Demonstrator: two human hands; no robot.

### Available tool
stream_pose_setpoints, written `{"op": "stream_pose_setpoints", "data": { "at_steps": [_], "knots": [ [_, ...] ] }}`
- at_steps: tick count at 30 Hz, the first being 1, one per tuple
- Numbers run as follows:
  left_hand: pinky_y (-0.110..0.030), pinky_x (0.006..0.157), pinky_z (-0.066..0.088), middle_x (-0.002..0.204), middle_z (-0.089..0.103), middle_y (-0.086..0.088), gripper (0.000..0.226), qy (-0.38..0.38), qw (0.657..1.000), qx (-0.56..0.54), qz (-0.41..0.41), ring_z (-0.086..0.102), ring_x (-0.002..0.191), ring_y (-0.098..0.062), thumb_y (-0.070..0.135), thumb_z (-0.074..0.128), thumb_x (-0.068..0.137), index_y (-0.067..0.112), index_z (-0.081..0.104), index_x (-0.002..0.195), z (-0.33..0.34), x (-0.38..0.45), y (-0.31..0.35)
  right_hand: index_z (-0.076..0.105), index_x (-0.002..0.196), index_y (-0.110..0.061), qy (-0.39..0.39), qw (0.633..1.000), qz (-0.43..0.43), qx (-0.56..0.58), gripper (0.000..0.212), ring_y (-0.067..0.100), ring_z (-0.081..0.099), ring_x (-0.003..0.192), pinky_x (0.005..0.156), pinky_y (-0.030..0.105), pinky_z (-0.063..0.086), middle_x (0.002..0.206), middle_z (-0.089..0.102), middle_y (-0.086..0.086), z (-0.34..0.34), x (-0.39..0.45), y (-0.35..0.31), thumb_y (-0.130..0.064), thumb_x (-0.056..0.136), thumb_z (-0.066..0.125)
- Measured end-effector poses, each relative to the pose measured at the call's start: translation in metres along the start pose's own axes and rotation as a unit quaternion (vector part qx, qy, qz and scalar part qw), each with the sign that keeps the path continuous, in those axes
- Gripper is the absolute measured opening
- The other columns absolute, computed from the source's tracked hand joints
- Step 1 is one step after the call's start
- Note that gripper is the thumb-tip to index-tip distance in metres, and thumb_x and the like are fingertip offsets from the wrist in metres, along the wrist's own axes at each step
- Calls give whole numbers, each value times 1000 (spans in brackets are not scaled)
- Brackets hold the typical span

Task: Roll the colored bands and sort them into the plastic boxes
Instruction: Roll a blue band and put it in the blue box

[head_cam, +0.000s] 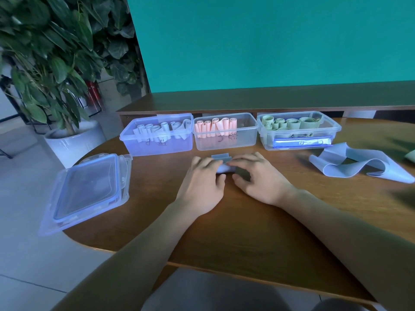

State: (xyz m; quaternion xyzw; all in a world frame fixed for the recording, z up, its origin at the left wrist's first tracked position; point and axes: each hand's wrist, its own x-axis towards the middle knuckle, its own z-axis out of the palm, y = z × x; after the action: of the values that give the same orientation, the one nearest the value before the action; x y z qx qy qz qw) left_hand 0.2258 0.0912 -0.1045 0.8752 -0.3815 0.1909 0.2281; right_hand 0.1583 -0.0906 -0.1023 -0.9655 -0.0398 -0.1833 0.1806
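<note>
Where teal wall (269,41) rises, wooden table (235,221) beside plant (45,52).

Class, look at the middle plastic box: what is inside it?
The middle box holds pink rolled bands, standing at its left side; the right part looks empty through the clear wall. Whether more lies beneath the rolls cannot be seen.

The hands (231,176) cover most of the blue band (224,168). A green band (411,156) is cut off at the right edge. Handwritten box labels (157,142) are illegible.
</note>
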Motion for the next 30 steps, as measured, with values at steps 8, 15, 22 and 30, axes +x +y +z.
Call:
{"op": "stream_pose_setpoints", "data": {
  "at_steps": [8, 15, 22, 30],
  "knots": [
    [-37, 105, 41, 134, 59, 3, 39, -14, 1000, 5, -13, 42, 121, -21, 25, 55, 98, 21, 57, 136, 3, 5, -6, 55, 141, -30, -7, 1000, 2, -11, 45, 16, 42, 127, 106, 43, 43, 144, 53, -9, 0, 10, 3, -34, 96, 54],
    [-36, 106, 40, 136, 58, 2, 41, -11, 1000, 21, -11, 41, 124, -22, 27, 54, 99, 19, 56, 139, 4, 12, -6, 55, 140, -32, -25, 1000, 18, 3, 49, 16, 44, 125, 107, 45, 42, 141, 54, -11, 2, 18, 8, -41, 92, 49],
    [-36, 104, 41, 134, 58, 6, 38, -17, 1000, 20, -17, 42, 121, -22, 27, 54, 99, 23, 57, 136, 8, 17, -10, 56, 138, -33, -10, 1000, 10, 19, 51, 18, 43, 127, 107, 46, 42, 139, 56, -11, 3, 24, 7, -41, 89, 46],
    [-38, 105, 41, 135, 58, 4, 43, -23, 999, 7, -40, 40, 124, -22, 27, 54, 98, 21, 52, 141, 13, 30, -13, 54, 140, -33, -15, 999, 30, 36, 51, 20, 41, 128, 108, 51, 40, 139, 56, -10, 6, 34, 13, -30, 89, 56]
  ]
}}
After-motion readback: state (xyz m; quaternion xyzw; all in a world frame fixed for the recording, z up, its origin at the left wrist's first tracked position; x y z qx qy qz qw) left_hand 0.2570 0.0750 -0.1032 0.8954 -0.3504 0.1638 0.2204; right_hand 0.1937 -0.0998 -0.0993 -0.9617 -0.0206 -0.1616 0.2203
